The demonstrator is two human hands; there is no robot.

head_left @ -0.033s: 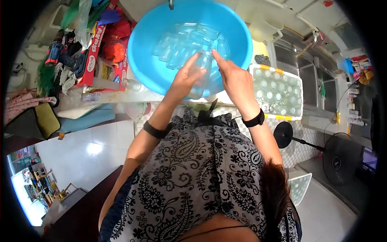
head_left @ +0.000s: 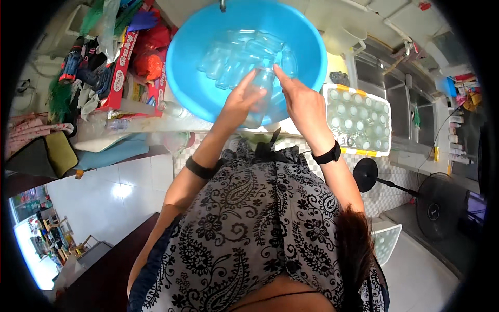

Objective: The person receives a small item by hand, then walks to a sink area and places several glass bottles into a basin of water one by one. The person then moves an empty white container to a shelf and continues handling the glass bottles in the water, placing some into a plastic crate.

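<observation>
A clear glass bottle is tilted over the near side of a large light-blue basin. My left hand is closed around the bottle's side. My right hand is at its upper end, the index finger stretched along the mouth and the other fingers bent, partly hidden. Several more clear bottles lie in the basin beyond my hands. The see-through glass and slight blur make the bottle's edges hard to follow.
Right of the basin stands a white crate of upright glass bottles. A clear pitcher is behind it, and a dark fan stands farther right. At left are a red carton, bags and a power drill. A tap overhangs the basin.
</observation>
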